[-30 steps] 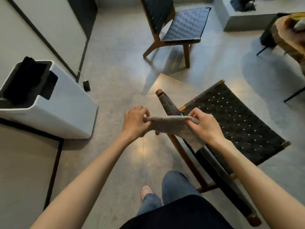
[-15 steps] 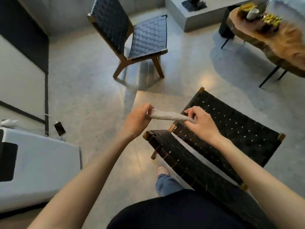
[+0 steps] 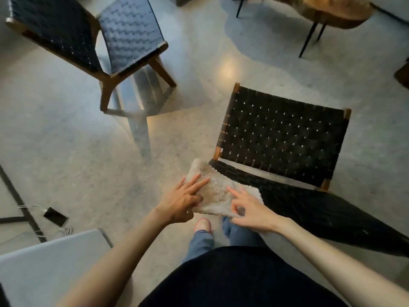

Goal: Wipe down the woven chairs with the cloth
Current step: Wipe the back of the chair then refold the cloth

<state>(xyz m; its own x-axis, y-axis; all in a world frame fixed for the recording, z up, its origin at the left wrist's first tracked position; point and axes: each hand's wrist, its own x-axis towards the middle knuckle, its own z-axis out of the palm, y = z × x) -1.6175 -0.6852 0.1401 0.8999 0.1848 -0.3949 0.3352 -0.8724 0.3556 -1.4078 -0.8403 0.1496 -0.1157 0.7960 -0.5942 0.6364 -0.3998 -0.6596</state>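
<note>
Polished grey concrete floor (image 3: pixel 77 140); fluffy beige rectangular cloth (image 3: pixel 218 191) draped over a top corner of the nearer black woven wooden-framed chair (image 3: pixel 281 138); left hand (image 3: pixel 183 200) flat on it, fingers straight and spread; right hand (image 3: pixel 252 209) pinches its near edge.

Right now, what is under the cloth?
The cloth lies over one end of the near chair's backrest; black woven straps come out from under it. That end itself is covered. The left hand and right hand are on it.
</note>
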